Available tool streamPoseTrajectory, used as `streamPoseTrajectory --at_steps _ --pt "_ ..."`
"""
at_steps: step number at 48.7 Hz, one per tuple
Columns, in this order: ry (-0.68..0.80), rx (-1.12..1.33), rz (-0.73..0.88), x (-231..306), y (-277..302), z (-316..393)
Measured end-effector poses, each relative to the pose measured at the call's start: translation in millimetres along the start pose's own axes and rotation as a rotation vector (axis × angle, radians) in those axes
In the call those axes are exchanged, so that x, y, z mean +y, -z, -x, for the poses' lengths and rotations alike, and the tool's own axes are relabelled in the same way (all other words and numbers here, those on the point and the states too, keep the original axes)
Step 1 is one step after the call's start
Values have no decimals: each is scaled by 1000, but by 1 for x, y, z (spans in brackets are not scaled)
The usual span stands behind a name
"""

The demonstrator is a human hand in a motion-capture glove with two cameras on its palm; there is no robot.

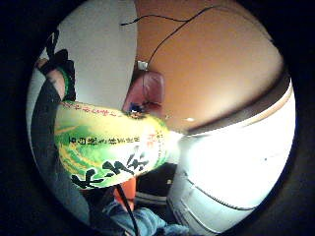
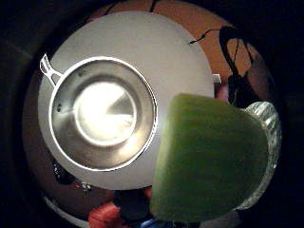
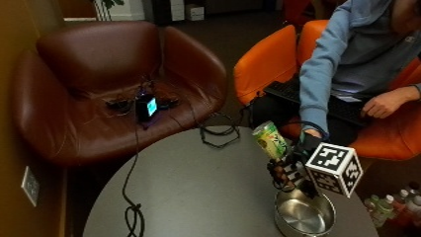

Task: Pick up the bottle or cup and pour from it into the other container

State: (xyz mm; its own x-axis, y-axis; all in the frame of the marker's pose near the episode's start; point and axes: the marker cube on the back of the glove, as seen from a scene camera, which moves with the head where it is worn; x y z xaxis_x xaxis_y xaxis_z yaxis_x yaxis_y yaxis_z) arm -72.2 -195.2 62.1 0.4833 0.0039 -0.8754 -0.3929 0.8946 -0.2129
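Round grey worktop (image 3: 197,187) carries 1 shiny steel pan (image 3: 304,216) with a small handle. Just above it, the gloved right hand (image 3: 304,148) grips a green-labelled plastic bottle (image 3: 271,139), its long axis tilted, base up and away from the pan.

Green labelled bottle (image 1: 110,147) close to palm, gloved right hand (image 1: 59,69) beside it; brown armchair (image 1: 145,91) beyond grey table (image 1: 103,49).

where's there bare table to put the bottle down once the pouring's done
The widest bare patch of the grey table lies between the black cable near the brown armchair and the steel pot. It is crowded at the pot's side, where the gloved right hand holds the green bottle tilted above the pot. A cable loop lies at the far edge.
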Motion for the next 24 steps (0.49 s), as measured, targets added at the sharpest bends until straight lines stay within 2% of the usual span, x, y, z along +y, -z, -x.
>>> streamPoseTrajectory --at_steps 24 --pt "-19 64 38 -2 -5 14"
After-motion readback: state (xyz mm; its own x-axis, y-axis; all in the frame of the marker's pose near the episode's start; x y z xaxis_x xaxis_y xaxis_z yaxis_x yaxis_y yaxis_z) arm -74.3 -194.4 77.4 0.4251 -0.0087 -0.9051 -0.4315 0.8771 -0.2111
